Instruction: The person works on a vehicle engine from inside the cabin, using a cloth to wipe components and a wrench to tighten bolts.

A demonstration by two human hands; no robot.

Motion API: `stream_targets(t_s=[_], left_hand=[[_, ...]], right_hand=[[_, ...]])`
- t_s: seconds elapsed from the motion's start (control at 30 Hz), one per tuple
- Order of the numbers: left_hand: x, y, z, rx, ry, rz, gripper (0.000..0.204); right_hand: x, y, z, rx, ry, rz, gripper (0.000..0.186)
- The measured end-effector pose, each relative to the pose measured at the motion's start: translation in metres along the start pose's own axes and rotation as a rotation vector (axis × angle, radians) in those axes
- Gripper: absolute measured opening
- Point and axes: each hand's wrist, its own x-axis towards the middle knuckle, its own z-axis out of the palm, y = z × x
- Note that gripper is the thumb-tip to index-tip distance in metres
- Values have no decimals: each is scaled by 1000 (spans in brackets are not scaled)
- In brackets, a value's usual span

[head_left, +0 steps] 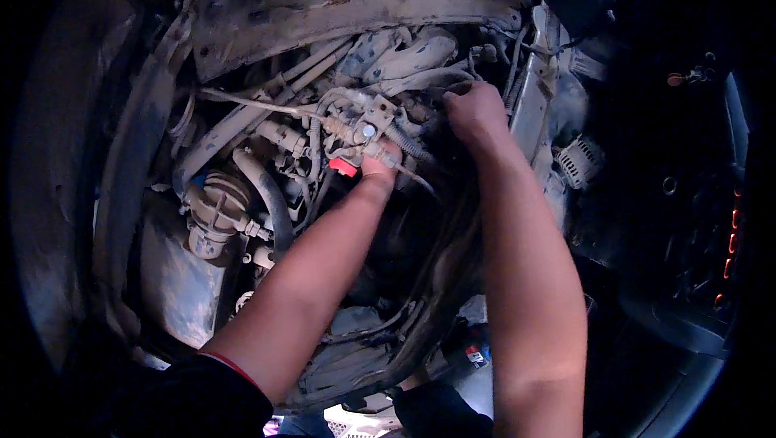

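Note:
My left hand (381, 165) reaches into a dusty engine bay, under a metal bracket (380, 115) with a round bolt head and wiring. Its fingers are hidden behind the bracket and a cable connector. Beside the wrist shows a small bright red part (343, 166). Further right and a little farther off, my right hand (477, 111) is curled with the thumb side up, close to the end of a grey hose (428, 81). What its fingers hold, if anything, is hidden. A corrugated wire sleeve (408, 143) runs between the two hands.
A dirty panel (356, 6) spans the far side. On the left are a capped cylindrical housing (214, 220) and a curved black hose (267, 195). A metal rail (533, 86) runs along the right. Dark shelving with orange-lit spots (734, 240) lies at the far right.

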Motion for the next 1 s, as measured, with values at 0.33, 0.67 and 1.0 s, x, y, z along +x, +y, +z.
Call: stream_targets(t_s=[0.33,0.67,1.0], left_hand=[[0,2,-12,-13,-124,-88,62],[8,-63,58,-552,390,71,43],[-19,-19,6,-445,234,-229,69]], right_hand=[[41,18,44,457,-280,271,47],[44,5,26,511,-414,244,46],[54,12,41,324,-451,103,49]])
